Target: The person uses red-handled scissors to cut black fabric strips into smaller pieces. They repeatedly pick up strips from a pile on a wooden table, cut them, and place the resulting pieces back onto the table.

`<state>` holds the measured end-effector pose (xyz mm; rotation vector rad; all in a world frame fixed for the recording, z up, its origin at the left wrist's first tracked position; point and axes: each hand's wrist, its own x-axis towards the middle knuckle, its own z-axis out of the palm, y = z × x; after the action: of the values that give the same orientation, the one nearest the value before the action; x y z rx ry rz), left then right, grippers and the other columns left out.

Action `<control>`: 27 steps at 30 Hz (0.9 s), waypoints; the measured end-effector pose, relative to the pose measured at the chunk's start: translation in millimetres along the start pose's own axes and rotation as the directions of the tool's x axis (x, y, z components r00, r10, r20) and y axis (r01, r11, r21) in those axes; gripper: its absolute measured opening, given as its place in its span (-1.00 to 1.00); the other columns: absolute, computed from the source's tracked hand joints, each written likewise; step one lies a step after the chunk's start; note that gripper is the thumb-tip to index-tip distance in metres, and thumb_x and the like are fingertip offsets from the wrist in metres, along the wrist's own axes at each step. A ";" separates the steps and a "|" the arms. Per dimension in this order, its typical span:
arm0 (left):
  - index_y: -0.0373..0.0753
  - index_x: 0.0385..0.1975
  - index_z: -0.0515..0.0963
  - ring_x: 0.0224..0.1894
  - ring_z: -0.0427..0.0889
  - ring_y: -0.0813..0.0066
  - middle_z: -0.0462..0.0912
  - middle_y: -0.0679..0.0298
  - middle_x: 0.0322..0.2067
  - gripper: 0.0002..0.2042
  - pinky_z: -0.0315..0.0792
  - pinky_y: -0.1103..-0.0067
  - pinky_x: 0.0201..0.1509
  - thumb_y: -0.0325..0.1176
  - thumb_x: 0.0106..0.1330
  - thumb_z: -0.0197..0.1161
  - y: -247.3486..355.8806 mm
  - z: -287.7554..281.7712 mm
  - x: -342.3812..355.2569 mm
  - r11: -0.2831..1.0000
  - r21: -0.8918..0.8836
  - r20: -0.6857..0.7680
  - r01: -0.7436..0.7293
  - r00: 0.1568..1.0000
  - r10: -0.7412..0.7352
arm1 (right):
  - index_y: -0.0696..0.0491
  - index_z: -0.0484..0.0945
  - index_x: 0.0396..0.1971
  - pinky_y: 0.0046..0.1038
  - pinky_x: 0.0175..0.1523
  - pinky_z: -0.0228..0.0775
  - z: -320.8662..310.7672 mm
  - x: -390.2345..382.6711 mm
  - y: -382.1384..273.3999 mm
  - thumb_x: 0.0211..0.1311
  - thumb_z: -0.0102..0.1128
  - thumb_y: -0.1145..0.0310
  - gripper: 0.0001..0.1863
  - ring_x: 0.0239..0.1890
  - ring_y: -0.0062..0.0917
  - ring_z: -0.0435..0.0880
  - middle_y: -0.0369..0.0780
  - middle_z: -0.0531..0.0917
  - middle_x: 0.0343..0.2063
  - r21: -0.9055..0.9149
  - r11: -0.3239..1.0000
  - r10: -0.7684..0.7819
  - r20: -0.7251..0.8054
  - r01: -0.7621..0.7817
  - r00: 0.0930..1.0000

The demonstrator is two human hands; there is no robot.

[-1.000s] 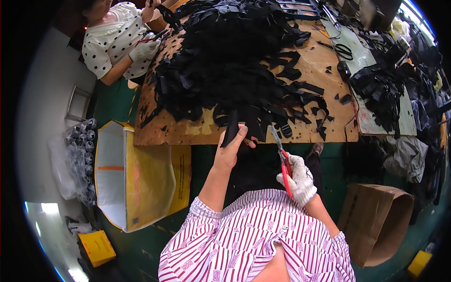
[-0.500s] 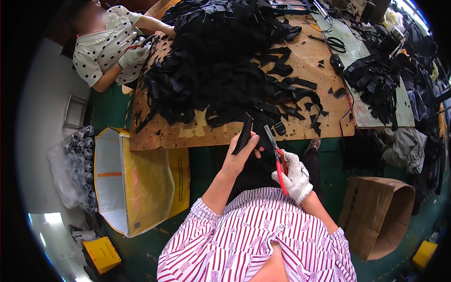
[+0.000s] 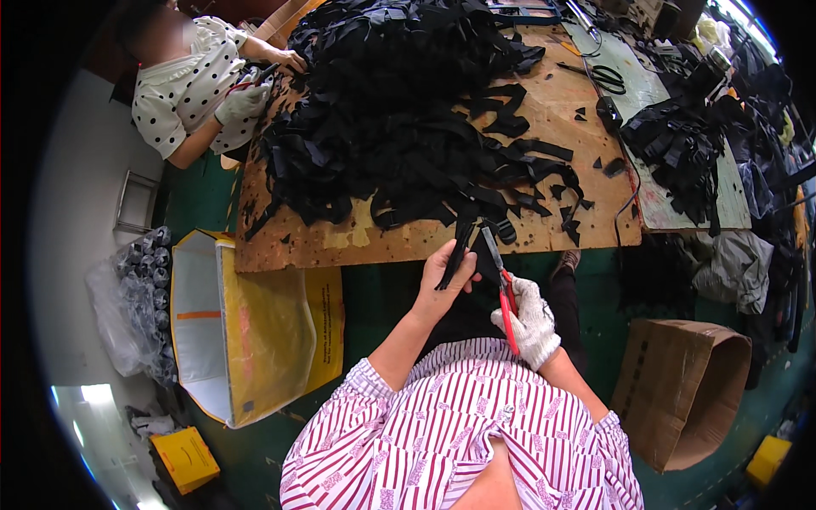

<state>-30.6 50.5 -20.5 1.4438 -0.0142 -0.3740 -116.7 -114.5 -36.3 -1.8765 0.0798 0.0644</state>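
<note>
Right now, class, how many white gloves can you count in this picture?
2: one white glove on the wearer's right hand, another white glove on the co-worker at upper left. Others may be hidden.

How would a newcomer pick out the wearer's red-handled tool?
Start at the wooden table heaped with black straps, then come to its near edge and the white-gloved right hand. That hand holds the red-handled tool, slim metal end toward the table. Its red handles distinguish it from the black strap in the bare left hand and the black scissors farther up.
</note>
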 end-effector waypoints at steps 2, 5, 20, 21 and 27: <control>-0.23 -0.36 0.42 -0.58 0.47 0.71 0.50 0.37 -0.58 -0.86 0.32 0.77 -0.53 -0.32 0.27 0.19 -0.9 1.2 -1.3 1.000 -0.012 -0.008 -0.008 1.000 0.007 | 0.21 0.28 -0.06 -0.42 -0.17 0.40 1.4 -0.9 2.3 -0.09 0.39 0.30 -0.38 -0.36 -0.45 0.55 -0.16 0.53 -0.37 0.050 0.998 0.029 -0.001 -0.029 1.000; -0.23 -0.37 0.43 -0.58 0.47 0.73 0.48 0.40 -0.58 -0.87 0.32 0.78 -0.53 -0.33 0.27 0.19 -0.1 -2.1 1.3 0.999 0.026 -0.017 -0.029 0.999 0.029 | 0.19 0.27 -0.05 -0.45 -0.19 0.39 6.0 -5.5 9.5 -0.07 0.35 0.33 -0.40 -0.37 -0.47 0.51 -0.18 0.50 -0.38 0.182 0.976 0.117 0.029 -0.120 0.993; -0.23 -0.32 0.44 -0.54 0.46 0.71 0.44 0.42 -0.57 -0.85 0.34 0.76 -0.46 -0.29 0.27 0.18 -4.9 -8.0 -8.7 0.996 0.085 0.015 0.019 1.000 -0.021 | 0.14 0.26 -0.09 -0.61 -0.54 0.36 -8.7 6.6 -1.8 0.07 0.16 0.42 -0.59 -0.64 -0.65 0.46 -0.27 0.45 -0.48 0.457 0.801 0.366 0.137 -0.386 0.921; -0.23 -0.30 0.44 -0.52 0.46 0.69 0.45 0.40 -0.55 -0.84 0.35 0.73 -0.42 -0.30 0.26 0.18 -6.4 -9.2 -8.4 0.998 -0.007 -0.026 0.063 0.998 -0.063 | 0.13 0.26 -0.09 -0.64 -0.61 0.33 -10.0 10.1 -2.2 0.08 0.13 0.42 -0.61 -0.70 -0.68 0.41 -0.28 0.44 -0.49 0.533 0.722 0.435 0.147 -0.442 0.888; -0.25 -0.16 0.41 -0.41 0.45 0.57 0.46 0.32 -0.43 -0.74 0.37 0.62 -0.25 -0.40 0.16 0.23 -3.2 -32.1 -5.9 0.944 -0.310 0.110 0.109 0.991 -0.078 | 0.16 0.26 -0.10 -0.70 -0.72 0.26 -20.5 10.7 2.7 0.10 0.08 0.42 -0.64 -0.78 -0.71 0.33 -0.30 0.39 -0.59 0.587 0.754 0.383 -0.032 -0.293 0.923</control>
<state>-29.4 82.6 -26.8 1.1107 0.0357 -0.5003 -106.2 -135.1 -33.6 -1.2324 0.4976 0.1333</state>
